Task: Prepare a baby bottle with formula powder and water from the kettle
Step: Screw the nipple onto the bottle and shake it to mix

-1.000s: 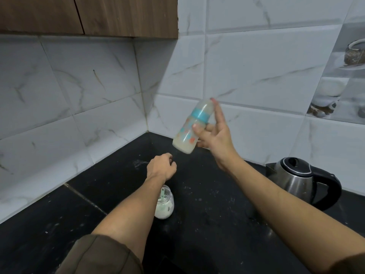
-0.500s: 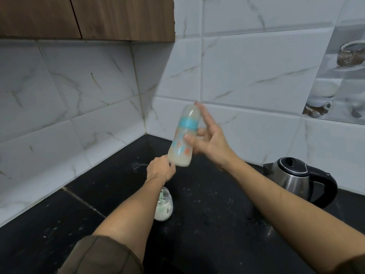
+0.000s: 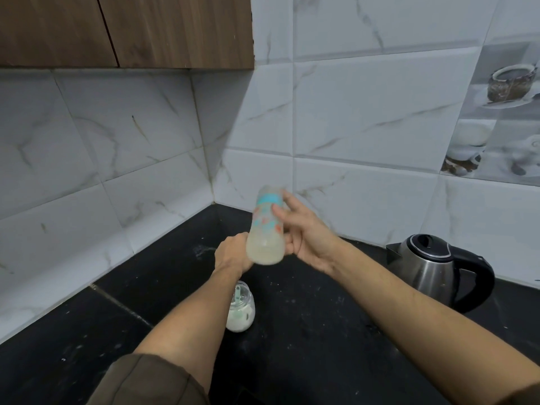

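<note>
My right hand grips a baby bottle in the air above the black counter. The bottle is motion-blurred and leans slightly left. It has a teal ring near the top, coloured prints, and milky liquid in its lower part. My left hand is curled into a fist just behind and left of the bottle's base, with nothing visible in it. Below that wrist stands a small glass jar of white formula powder with a green scoop inside. A steel kettle with a black lid and handle stands at the right.
Marble-look tiled walls meet in a corner behind the hands. A wooden wall cabinet hangs at the upper left. Specks of white powder dot the counter around the jar.
The bottle in my right hand has dropped lower and swung from leaning right to leaning slightly left, now overlapping my left fist. The left hand, jar and kettle stay in place.
</note>
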A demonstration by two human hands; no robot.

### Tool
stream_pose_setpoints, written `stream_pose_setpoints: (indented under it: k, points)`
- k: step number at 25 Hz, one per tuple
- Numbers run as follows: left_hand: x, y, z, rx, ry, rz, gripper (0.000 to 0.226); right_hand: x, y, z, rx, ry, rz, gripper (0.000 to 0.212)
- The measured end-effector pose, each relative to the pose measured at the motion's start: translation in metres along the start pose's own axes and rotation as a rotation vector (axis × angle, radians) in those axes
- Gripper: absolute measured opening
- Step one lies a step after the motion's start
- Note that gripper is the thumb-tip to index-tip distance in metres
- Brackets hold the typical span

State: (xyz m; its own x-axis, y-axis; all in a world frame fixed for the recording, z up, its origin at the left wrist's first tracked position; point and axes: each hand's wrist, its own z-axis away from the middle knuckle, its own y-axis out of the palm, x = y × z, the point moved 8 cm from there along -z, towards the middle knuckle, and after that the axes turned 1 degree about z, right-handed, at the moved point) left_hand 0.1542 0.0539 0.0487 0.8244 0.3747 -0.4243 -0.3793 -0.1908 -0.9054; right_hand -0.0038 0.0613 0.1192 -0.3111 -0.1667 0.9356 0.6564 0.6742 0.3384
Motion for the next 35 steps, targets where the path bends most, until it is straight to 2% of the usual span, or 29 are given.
stream_pose_setpoints:
  k: [1, 2, 5, 6, 7, 9, 11, 12, 15, 16, 17, 20, 21, 22, 25, 26, 28, 30, 32, 35]
  points:
    - [0.000, 0.001, 0.001, 0.014, -0.009, 0.014, 0.023, -0.005, 0.005, 0.002, 0.057, 0.019, 0.034, 0.060]
    - [0.000, 0.001, 0.001, 0.011, 0.000, 0.009, 0.023, -0.007, 0.003, 0.002, 0.044, 0.020, 0.034, 0.058]
    - [0.000, 0.000, -0.002, -0.045, 0.033, -0.041, 0.032, -0.014, -0.025, -0.006, -0.274, 0.110, -0.155, 0.049]
    - [0.001, 0.001, -0.002, -0.052, 0.041, -0.044, 0.034, -0.019, -0.030, -0.006, -0.318, 0.160, -0.198, 0.046]
    - [0.001, 0.001, -0.002, -0.047, 0.045, -0.048, 0.031, -0.022, -0.028, -0.005, -0.297, 0.210, -0.170, 0.045]
    - [0.001, 0.001, -0.001, -0.032, 0.036, -0.058, 0.016, -0.026, -0.016, -0.006, -0.099, 0.255, 0.023, 0.048]
    - [0.002, 0.000, 0.001, -0.022, 0.029, -0.059, 0.012, -0.029, -0.005, -0.005, 0.094, 0.231, 0.131, 0.051]
    - [0.002, 0.000, 0.001, -0.019, 0.032, -0.067, 0.015, -0.026, -0.005, -0.006, 0.086, 0.220, 0.122, 0.052]
    - [0.005, 0.001, -0.001, -0.041, 0.036, -0.051, 0.034, -0.019, -0.033, -0.012, -0.258, 0.233, -0.097, 0.056]
    - [0.006, 0.001, -0.002, -0.049, 0.047, -0.055, 0.036, -0.019, -0.039, -0.012, -0.317, 0.243, -0.151, 0.056]
    - [0.006, 0.002, -0.001, -0.046, 0.049, -0.063, 0.035, -0.019, -0.037, -0.011, -0.306, 0.267, -0.137, 0.058]
    - [0.004, 0.000, 0.000, -0.028, 0.042, -0.066, 0.014, -0.021, -0.014, -0.005, -0.048, 0.323, 0.049, 0.059]
    - [0.003, -0.001, 0.000, -0.026, 0.032, -0.065, 0.008, -0.020, -0.010, -0.004, -0.006, 0.310, 0.070, 0.054]
    - [0.001, -0.002, 0.001, -0.029, 0.035, -0.062, 0.008, -0.017, -0.010, -0.004, -0.032, 0.291, 0.052, 0.049]
    - [0.000, 0.002, -0.006, -0.046, 0.049, -0.055, 0.030, -0.009, -0.034, -0.010, -0.342, 0.204, -0.213, 0.043]
    - [0.000, 0.001, -0.005, -0.052, 0.050, -0.055, 0.036, -0.008, -0.038, -0.012, -0.374, 0.185, -0.268, 0.042]
    - [-0.002, 0.000, -0.003, -0.047, 0.047, -0.057, 0.034, -0.007, -0.026, -0.009, -0.275, 0.219, -0.163, 0.039]
    - [-0.001, 0.002, -0.002, -0.030, 0.029, -0.033, 0.027, -0.004, -0.007, -0.005, -0.064, 0.216, 0.047, 0.040]
    - [-0.003, 0.000, 0.000, -0.046, 0.033, -0.030, 0.027, 0.009, -0.003, -0.008, -0.023, 0.084, 0.070, 0.048]
    - [-0.003, -0.001, -0.001, -0.064, 0.073, -0.044, 0.036, 0.041, -0.030, -0.012, -0.333, -0.256, -0.200, 0.066]
